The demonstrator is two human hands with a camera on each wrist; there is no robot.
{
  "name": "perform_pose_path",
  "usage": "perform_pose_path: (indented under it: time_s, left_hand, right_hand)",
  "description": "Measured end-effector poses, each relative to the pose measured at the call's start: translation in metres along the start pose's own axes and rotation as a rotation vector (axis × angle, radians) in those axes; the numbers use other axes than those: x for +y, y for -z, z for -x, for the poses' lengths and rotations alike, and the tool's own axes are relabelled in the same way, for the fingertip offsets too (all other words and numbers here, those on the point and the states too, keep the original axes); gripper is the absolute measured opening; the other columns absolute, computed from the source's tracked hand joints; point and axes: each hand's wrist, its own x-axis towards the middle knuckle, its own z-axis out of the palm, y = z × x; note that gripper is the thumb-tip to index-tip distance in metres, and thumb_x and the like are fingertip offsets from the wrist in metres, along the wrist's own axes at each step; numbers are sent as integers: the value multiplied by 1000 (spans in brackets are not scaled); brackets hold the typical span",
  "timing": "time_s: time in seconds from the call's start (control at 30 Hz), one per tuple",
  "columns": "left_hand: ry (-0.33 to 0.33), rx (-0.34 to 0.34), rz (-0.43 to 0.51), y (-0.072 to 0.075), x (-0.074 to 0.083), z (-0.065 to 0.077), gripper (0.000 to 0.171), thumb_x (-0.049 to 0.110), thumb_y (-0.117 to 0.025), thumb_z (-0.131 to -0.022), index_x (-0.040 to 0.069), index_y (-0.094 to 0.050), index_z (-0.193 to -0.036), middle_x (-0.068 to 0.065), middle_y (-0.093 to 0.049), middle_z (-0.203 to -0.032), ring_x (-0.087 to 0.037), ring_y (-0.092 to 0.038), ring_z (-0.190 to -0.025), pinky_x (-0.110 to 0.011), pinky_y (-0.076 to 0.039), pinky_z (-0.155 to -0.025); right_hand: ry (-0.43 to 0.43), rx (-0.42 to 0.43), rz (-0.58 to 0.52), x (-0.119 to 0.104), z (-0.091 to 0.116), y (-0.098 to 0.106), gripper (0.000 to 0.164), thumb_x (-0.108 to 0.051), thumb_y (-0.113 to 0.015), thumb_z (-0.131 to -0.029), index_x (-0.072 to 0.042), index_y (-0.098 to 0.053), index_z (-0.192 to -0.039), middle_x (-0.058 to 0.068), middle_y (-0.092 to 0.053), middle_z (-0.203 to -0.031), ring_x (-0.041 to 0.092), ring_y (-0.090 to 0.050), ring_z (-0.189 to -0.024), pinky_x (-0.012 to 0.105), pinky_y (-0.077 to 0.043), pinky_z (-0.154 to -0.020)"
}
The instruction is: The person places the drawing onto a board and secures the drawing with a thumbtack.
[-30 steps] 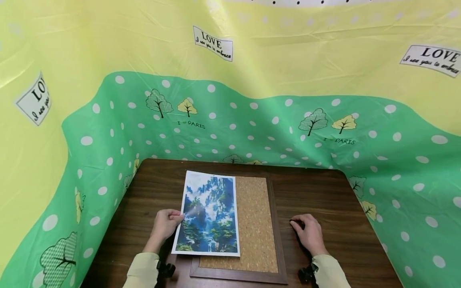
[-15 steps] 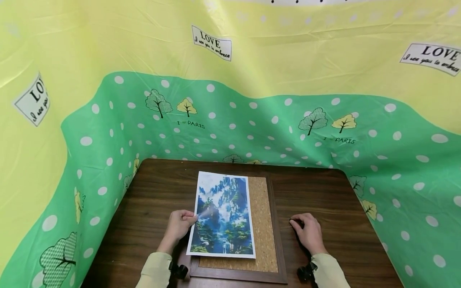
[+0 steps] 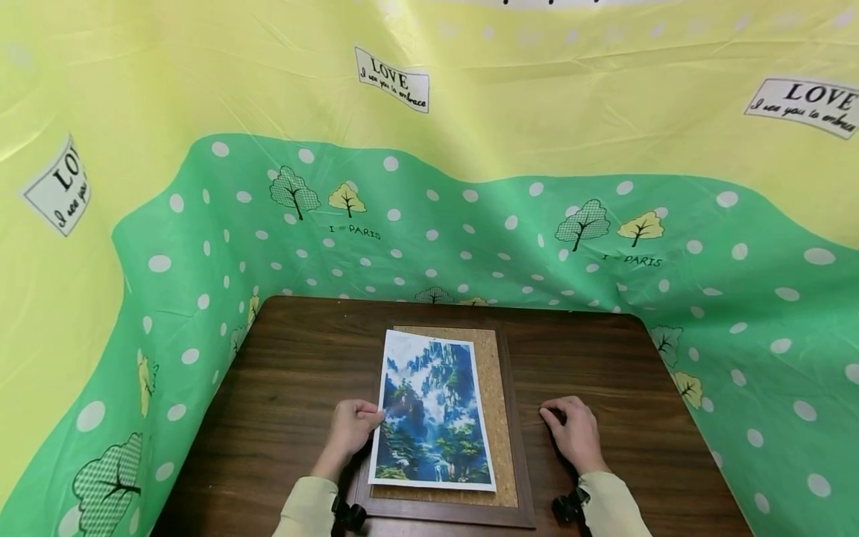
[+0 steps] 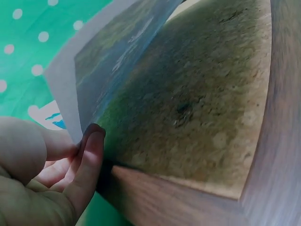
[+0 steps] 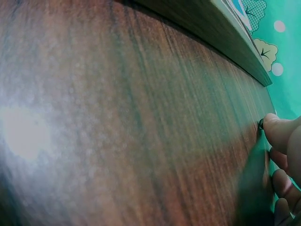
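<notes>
My left hand [image 3: 350,431] pinches the left edge of a printed landscape picture [image 3: 432,418] between thumb and finger. The sheet hangs over a framed corkboard [image 3: 496,373], covering most of its cork; a strip shows along the right. In the left wrist view the picture [image 4: 113,61] tilts up off the cork [image 4: 202,103], apart from it near my fingers. To the right of the frame, my right hand [image 3: 573,434] stays low at the table. In the right wrist view its thumb and finger hold a small black object [image 5: 261,124], too small to tell its kind.
The corkboard's brown wooden frame [image 3: 446,513] lies on a dark wood-grain table [image 3: 637,418]. A green and yellow printed curtain [image 3: 429,209] surrounds the table's back and sides. Bare table lies on both sides of the board.
My left hand has moved right with the picture, which now covers more of the corkboard and has come slightly nearer the front. The right hand has stayed in place.
</notes>
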Motion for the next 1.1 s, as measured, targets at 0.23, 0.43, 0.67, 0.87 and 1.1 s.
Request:
perform_pose_path:
  time_s: [0.23, 0.43, 0.67, 0.87, 1.1]
  left_hand:
    - [-18, 12, -40, -8, 5, 1, 11, 3, -79, -90, -6, -73, -89, -10, -73, -77, -14, -65, -66, -31, -52, -58]
    - [-26, 13, -90, -13, 10, -1, 10, 4, -80, -90, -4, -73, -87, -7, -71, -74, -13, -64, -65, -32, -53, -60]
    - [-48, 65, -218, -16, 14, -5, 12, 10, -83, -89, 4, -75, -82, -1, -71, -72, -13, -63, -65, -35, -54, -62]
    - [-74, 96, -270, -19, 15, -8, 14, 10, -85, -87, 9, -75, -78, 2, -71, -70, -12, -63, -64, -36, -55, -63]
    - [-100, 112, -301, -23, 13, -10, 19, 12, -87, -85, 12, -73, -73, 6, -67, -66, -11, -58, -64, -35, -52, -63]
  right_hand:
    - [-1, 1, -3, 1, 0, 1, 6, -10, -80, -93, -8, -81, -99, 13, -70, -100, 36, -66, -93, 60, -49, -86]
    - [-5, 0, -1, 2, 1, 1, 6, -10, -81, -93, -8, -81, -99, 13, -70, -101, 36, -66, -93, 60, -49, -86]
    - [3, 10, 11, 2, 1, 2, 5, -9, -81, -93, -7, -81, -97, 12, -70, -99, 36, -66, -92, 60, -51, -85]
    - [7, 16, 16, 2, 2, 3, 9, -13, -82, -93, -5, -81, -97, 11, -69, -97, 33, -67, -90, 58, -52, -83]
    - [17, 29, 13, 2, 2, 2, 12, -14, -83, -92, -3, -81, -95, 10, -69, -95, 31, -67, -88, 56, -53, -82]
